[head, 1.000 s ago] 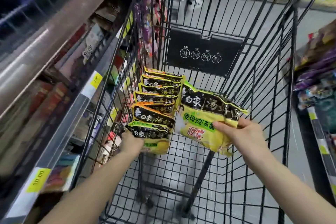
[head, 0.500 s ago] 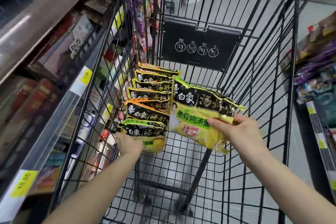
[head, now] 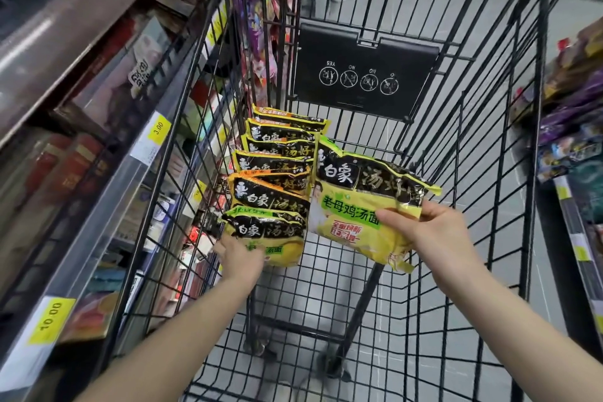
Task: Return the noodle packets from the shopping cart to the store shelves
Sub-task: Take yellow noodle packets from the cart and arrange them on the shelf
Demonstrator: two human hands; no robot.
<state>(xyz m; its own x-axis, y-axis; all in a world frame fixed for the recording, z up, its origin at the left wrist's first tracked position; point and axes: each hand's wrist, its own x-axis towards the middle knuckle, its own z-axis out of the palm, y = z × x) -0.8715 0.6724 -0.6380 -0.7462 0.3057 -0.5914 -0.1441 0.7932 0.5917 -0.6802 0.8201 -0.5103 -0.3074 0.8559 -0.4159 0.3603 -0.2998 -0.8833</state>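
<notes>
Noodle packets (head: 277, 173), yellow and black with white lettering, are seen stacked in an overlapping row along the left side of the black wire shopping cart (head: 535, 140), running from about 9 o'clock up toward 11 o'clock of the basket floor. The nearest packet of the row (head: 270, 235) is gripped at its lower edge by the left hand (head: 241, 254), whose fingers are curled under the wrapper and mostly hidden by it. A separate packet (head: 355, 202) is held at the centre of the basket, just beside the row at its 3 o'clock side, and is tilted with its black top band toward 12 o'clock. It is pinched at its right edge by the right hand (head: 434, 235), the thumb being laid across the printed face and the fingers tucked behind. Both forearms are extended into the cart from 6 o'clock.

A black plastic flap (head: 365, 75) printed with four round white safety icons is hung on the far wall of the cart at 12 o'clock. Store shelves (head: 107, 192) carrying yellow price tags (head: 52, 320) are seen close against the cart at 9 o'clock, stocked with boxed goods that are blurred. More shelving with purple and dark packages (head: 574, 114) is visible at 3 o'clock, across a strip of grey floor.
</notes>
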